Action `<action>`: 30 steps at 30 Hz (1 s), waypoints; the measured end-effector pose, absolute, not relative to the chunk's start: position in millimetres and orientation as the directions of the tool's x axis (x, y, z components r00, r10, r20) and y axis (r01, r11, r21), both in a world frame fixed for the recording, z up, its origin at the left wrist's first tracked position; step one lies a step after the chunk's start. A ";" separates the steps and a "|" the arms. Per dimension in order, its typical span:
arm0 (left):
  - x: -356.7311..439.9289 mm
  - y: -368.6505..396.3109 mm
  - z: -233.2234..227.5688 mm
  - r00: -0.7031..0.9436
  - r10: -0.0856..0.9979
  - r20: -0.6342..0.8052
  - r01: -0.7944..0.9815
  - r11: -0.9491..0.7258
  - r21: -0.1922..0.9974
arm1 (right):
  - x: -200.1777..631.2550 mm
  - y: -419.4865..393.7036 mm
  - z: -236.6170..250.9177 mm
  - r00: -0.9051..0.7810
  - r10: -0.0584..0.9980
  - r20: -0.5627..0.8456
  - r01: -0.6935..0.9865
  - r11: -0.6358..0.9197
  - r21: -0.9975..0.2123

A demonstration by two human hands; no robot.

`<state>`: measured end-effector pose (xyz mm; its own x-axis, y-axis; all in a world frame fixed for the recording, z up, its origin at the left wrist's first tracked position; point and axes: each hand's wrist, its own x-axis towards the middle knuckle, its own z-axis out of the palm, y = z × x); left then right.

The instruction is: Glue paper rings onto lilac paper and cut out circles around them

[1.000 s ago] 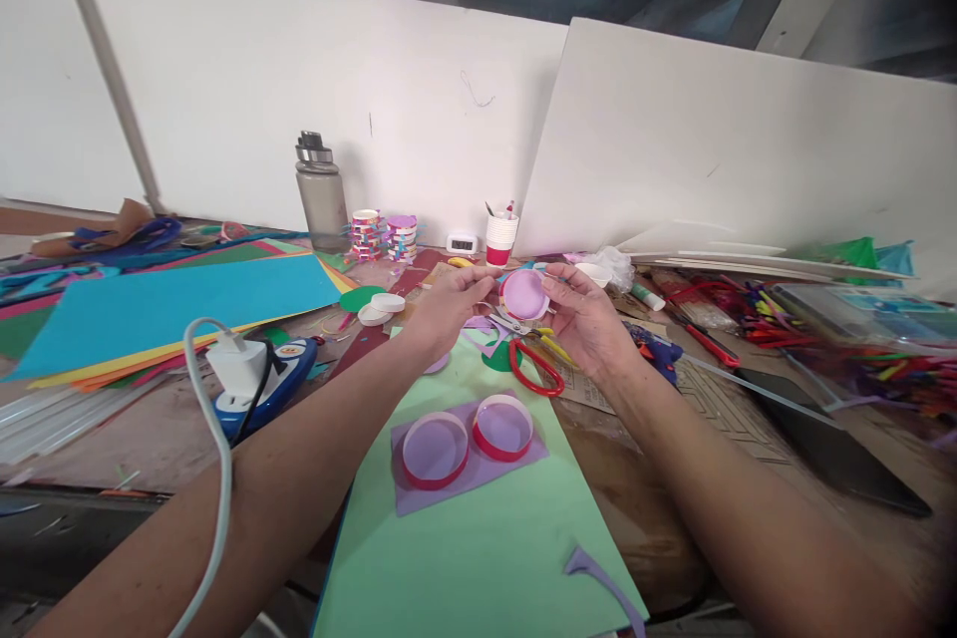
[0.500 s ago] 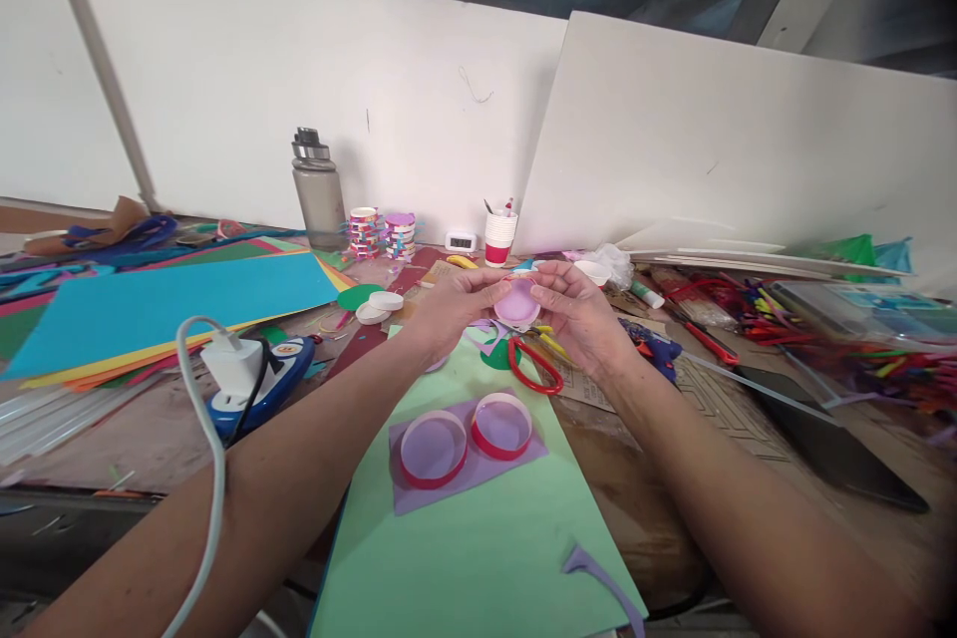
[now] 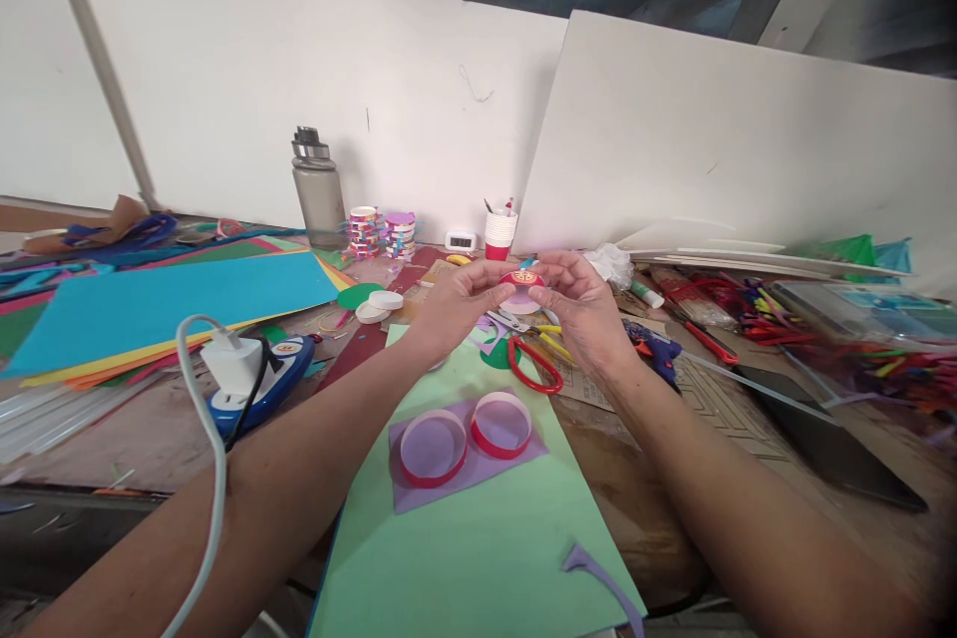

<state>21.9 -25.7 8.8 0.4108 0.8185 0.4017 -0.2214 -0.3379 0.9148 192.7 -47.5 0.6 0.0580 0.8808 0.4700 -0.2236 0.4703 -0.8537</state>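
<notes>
Between the fingertips of both my hands is a cut paper-cup piece (image 3: 523,278), its red side with a light round pattern facing me and a pale lilac part below. My left hand (image 3: 458,307) pinches its left edge. On the right edge, my right hand (image 3: 581,311) grips with thumb and fingers. Two red-rimmed paper-cup rings (image 3: 434,480) stand nearer me on a purple paper sheet (image 3: 410,501), which lies on light green paper (image 3: 464,568). Just below my hands, a red handle loop (image 3: 534,385) and yellow handles (image 3: 554,343) lie beside a green paper disc (image 3: 499,355).
A grey bottle (image 3: 318,194), two decorated cup stacks (image 3: 364,233), a small clock (image 3: 461,240) and stacked paper cups (image 3: 499,231) stand at the back. Coloured sheets (image 3: 179,309) and a blue power strip (image 3: 280,379) lie left. A white cable (image 3: 216,478) crosses my left forearm.
The cup piece has been tilted in my fingers: its lilac face was toward me, and now its red patterned side shows. Both hands still hold it at nearly the same place.
</notes>
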 end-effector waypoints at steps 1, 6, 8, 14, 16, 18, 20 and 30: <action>22.0 -26.0 8.9 0.411 0.821 0.396 -0.235 -0.324 0.916 | 192.8 -47.6 0.6 0.054 0.880 0.472 -0.228 0.471 -0.852; 21.9 -28.0 11.4 0.395 0.826 0.402 -0.231 -0.335 0.914 | 192.4 -47.4 0.1 0.059 0.854 0.517 -0.178 0.519 -0.836; 21.6 -28.7 11.9 0.375 0.828 0.417 -0.224 -0.356 0.907 | 191.6 -47.8 0.3 0.067 0.836 0.545 -0.132 0.549 -0.826; 21.4 -26.2 8.3 0.377 0.804 0.460 -0.241 -0.394 0.887 | 190.8 -50.2 1.2 0.066 0.816 0.574 -0.098 0.578 -0.810; 21.3 -25.4 7.1 0.383 0.796 0.468 -0.261 -0.393 0.882 | 191.0 -50.7 1.7 0.060 0.820 0.569 -0.116 0.572 -0.812; 21.0 -25.4 6.7 0.398 0.793 0.461 -0.275 -0.377 0.885 | 191.1 -50.9 2.2 0.069 0.825 0.561 -0.125 0.565 -0.815; 20.5 -25.7 6.6 0.422 0.786 0.453 -0.283 -0.360 0.889 | 190.9 -50.9 2.8 0.077 0.826 0.558 -0.129 0.564 -0.816; 21.2 -23.5 3.3 0.461 0.777 0.429 -0.298 -0.320 0.899 | 188.0 -55.3 5.1 0.090 0.790 0.606 -0.070 0.612 -0.788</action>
